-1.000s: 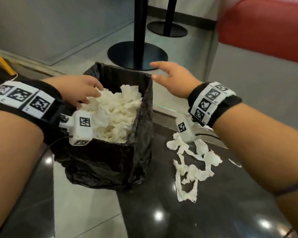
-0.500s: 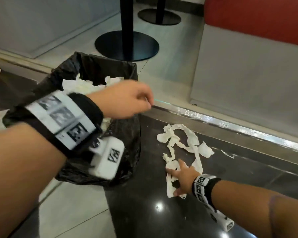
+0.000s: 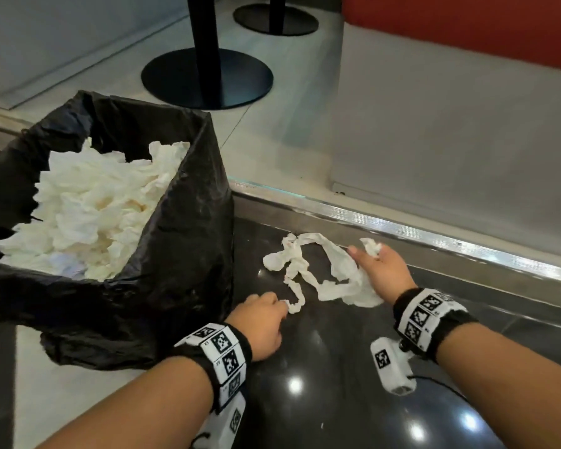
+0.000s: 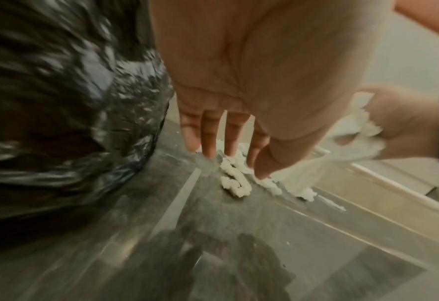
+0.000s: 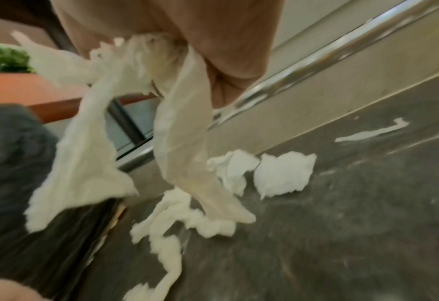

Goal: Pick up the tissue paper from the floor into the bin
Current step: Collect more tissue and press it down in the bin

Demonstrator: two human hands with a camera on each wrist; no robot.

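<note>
A long twisted white tissue paper (image 3: 305, 270) lies on the dark polished floor, just right of the bin (image 3: 182, 270), which is lined with a black bag and heaped with crumpled tissue (image 3: 94, 215). My right hand (image 3: 374, 264) grips the tissue's right part, and a crumpled end sticks out past the fingers. In the right wrist view, strands hang from that hand (image 5: 187, 51) down to loose pieces (image 5: 282, 173) on the floor. My left hand (image 3: 274, 307) is low at the strand's near tail. Its fingers (image 4: 210, 140) are straight, with the tips reaching the tissue (image 4: 235, 183).
A steel floor strip (image 3: 402, 228) runs behind the tissue, below a grey bench base (image 3: 450, 124) with a red seat. Two black pedestal bases (image 3: 208, 79) stand beyond the bin. A thin tissue scrap (image 5: 372, 132) lies further right on the floor.
My left hand came down from over the bin to the floor at the tissue's near end. My right hand moved from that near end to the far right part and gathered tissue.
</note>
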